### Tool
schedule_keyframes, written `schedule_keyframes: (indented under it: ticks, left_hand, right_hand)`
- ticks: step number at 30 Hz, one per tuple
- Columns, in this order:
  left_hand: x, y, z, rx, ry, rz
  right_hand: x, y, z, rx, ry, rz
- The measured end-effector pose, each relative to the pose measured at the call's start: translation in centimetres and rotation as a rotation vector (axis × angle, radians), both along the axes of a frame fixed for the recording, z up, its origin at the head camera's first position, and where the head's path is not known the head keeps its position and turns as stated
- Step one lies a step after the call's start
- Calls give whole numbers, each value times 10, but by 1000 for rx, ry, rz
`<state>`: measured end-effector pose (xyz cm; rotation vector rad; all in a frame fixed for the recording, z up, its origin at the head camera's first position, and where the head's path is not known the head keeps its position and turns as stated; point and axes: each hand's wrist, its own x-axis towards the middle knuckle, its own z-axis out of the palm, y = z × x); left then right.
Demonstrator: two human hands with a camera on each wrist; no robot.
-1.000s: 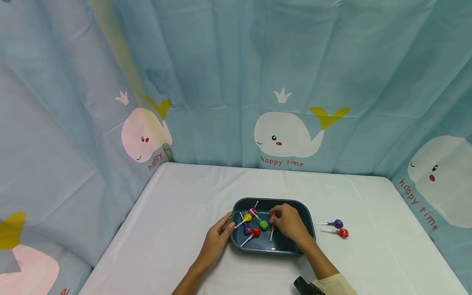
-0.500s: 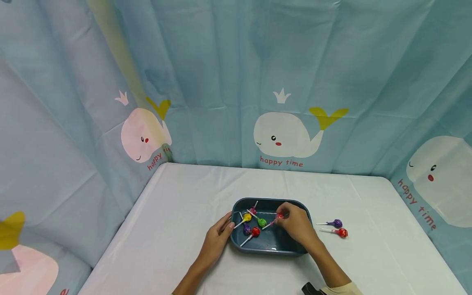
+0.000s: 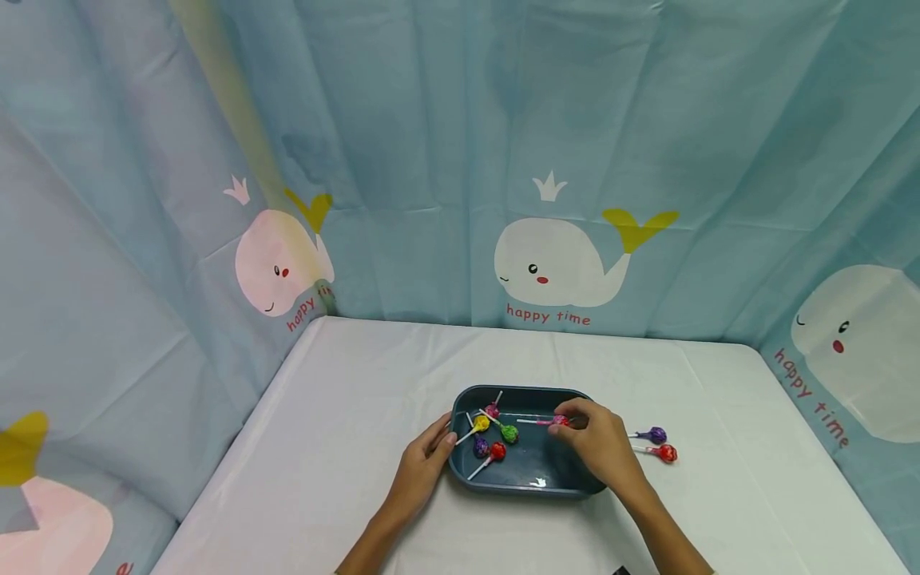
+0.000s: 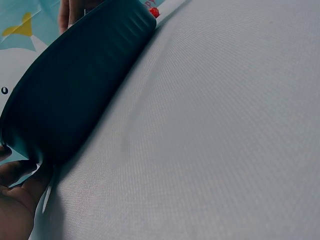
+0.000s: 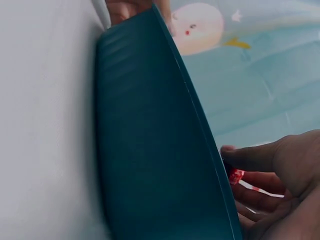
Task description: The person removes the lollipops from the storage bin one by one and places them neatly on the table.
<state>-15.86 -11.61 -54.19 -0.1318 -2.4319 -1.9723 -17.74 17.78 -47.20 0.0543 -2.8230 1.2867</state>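
My left hand point(image 3: 422, 463) grips the left end of a dark blue-green tray point(image 3: 528, 493); in the left wrist view its fingers point(image 4: 17, 172) are at the tray's corner. With thumb and fingertips my right hand point(image 3: 604, 443) pinches a pink-red lollipop point(image 3: 560, 420) over the tray's right half, its stick pointing left. Part of its red wrapper point(image 5: 236, 175) shows past the rim in the right wrist view. Grouped in the tray's left half are a yellow lollipop point(image 3: 481, 423), a green one point(image 3: 509, 434), a purple one point(image 3: 481, 446), a red one point(image 3: 497, 451) and a pink one point(image 3: 492, 410).
On the white tablecloth point(image 3: 345, 399), right of the tray, lie a purple lollipop point(image 3: 657, 435) and a red lollipop point(image 3: 668, 454). A blue curtain point(image 3: 431, 160) with printed whales stands behind and along the table's sides.
My right hand has moved right within the tray with the pinched lollipop, whose stick has swung from pointing down to pointing left. The green lollipop has shifted slightly. The left hand stays put.
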Motion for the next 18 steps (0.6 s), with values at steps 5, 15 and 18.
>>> schedule_keyframes:
  ticks: [5,15,18]
  left_hand:
    - [-1,0,-1,4,0,-1]
    - [-1,0,-1,3,3,-1]
    - [0,0,-1,-10,8,0]
  right_hand:
    - [5,8,1,-6,10,-28]
    - [17,22,3,-48,23,-102]
    - [20,26,4,-65,25,-112]
